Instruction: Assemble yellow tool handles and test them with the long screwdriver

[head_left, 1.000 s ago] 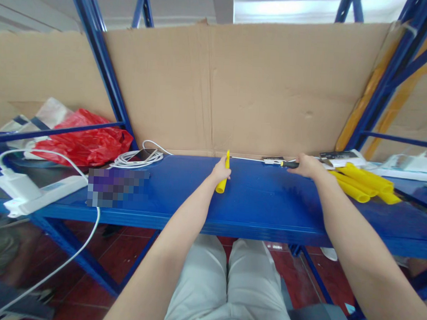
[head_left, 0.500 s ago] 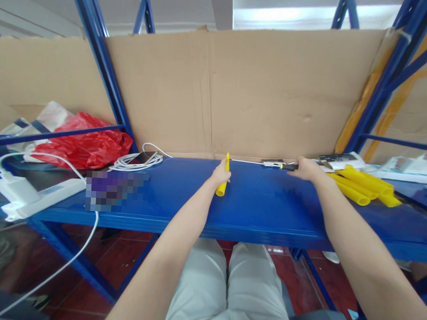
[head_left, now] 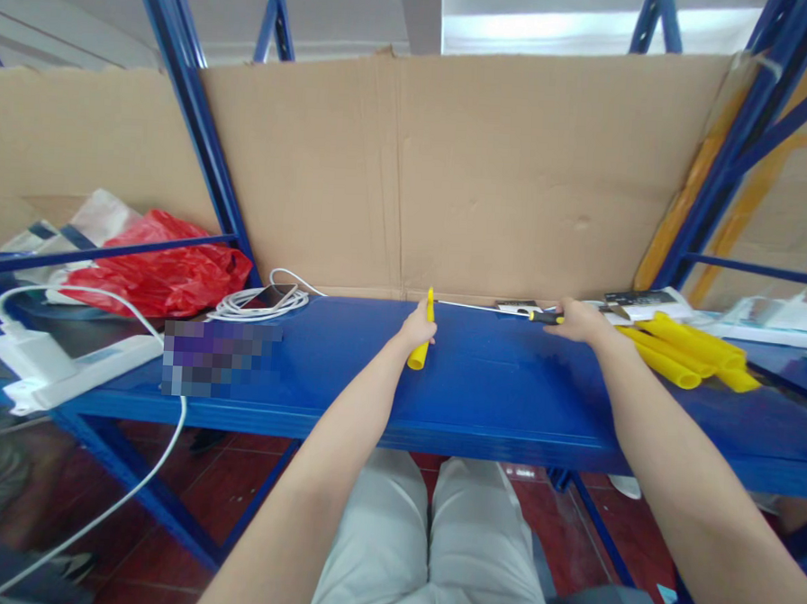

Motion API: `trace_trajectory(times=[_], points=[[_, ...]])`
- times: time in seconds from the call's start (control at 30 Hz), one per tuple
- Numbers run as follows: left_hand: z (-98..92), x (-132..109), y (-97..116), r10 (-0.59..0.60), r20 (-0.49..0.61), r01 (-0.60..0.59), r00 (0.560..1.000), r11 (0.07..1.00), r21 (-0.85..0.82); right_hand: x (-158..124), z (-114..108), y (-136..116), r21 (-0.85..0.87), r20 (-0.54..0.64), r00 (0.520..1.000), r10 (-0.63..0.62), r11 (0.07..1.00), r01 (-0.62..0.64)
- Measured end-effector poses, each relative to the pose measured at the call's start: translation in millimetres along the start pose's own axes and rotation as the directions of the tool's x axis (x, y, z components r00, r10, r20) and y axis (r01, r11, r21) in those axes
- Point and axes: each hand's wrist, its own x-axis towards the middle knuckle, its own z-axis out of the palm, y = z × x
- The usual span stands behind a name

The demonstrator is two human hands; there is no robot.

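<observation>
My left hand is closed around a short yellow plastic tube, which stands tilted over the blue shelf. My right hand grips the black-and-yellow handle of a long-shafted screwdriver. Its thin metal shaft lies level and points left, with the tip at the upper part of the tube. I cannot tell whether the tip goes into the tube or only touches it. Several more yellow tubes lie in a loose pile to the right of my right hand.
Cardboard walls off the back. Black-and-white packets and a white power strip sit at right. To the left are a coiled white cable, a red plastic bag, another power strip and a blurred purple item.
The screwdriver handle has shifted very slightly to the left, and the fingers of my right hand sit a little differently at its end. My left hand and the tube look the same.
</observation>
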Motion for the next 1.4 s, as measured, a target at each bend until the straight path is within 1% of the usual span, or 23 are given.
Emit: trace_trajectory(times=[0.1,0.27,0.33,0.4,0.5,0.6,0.83,0.93,1.03,1.17,1.27,1.4], points=[[0.5,2,-2,0.002,-0.003,-0.002,1.0,1.0,-0.005,2,3,1,0.003,0.004,0.999,0.032,0.999,-0.032],[1.2,3,-3,-0.004,0.003,0.004,1.0,1.0,-0.019,2,2,2,0.087,0.08,0.996,-0.029,0.996,0.022],[1.4,4,-4,0.0,0.008,0.0,1.0,1.0,-0.018,2,2,2,0.102,0.08,0.995,-0.052,0.994,0.044],[1.6,5,-5,0.006,0.015,-0.005,1.0,1.0,-0.019,3,3,2,0.066,0.07,0.996,-0.061,0.996,0.056],[2.2,8,-7,0.022,0.018,-0.022,1.0,0.999,-0.04,3,4,2,0.003,0.044,0.999,-0.018,1.0,0.017],[2.8,10,-9,0.032,0.01,-0.032,0.999,0.998,-0.055,3,4,2,0.02,0.032,0.999,0.024,1.0,-0.024],[3.2,12,-10,0.039,0.012,-0.038,0.999,0.997,-0.071,1,1,1,0.116,0.127,0.991,-0.033,0.993,0.019],[3.3,11,-10,0.033,0.01,-0.032,0.999,0.998,-0.06,0,1,-1,0.099,0.127,0.991,-0.047,0.994,0.035],[3.2,10,-8,0.021,0.005,-0.02,1.0,0.999,-0.049,0,1,-2,0.047,0.106,0.992,-0.066,0.997,0.061],[2.8,9,-7,0.015,0.004,-0.015,1.0,0.998,-0.055,1,1,-3,0.021,0.09,0.995,-0.04,0.999,0.039],[2.6,9,-7,0.02,0.004,-0.019,1.0,0.998,-0.062,2,0,-1,0.06,0.105,0.994,-0.038,0.998,0.032],[3.1,10,-8,0.02,0.004,-0.02,1.0,0.998,-0.054,0,-1,0,0.12,0.158,0.987,-0.024,0.993,0.005]])
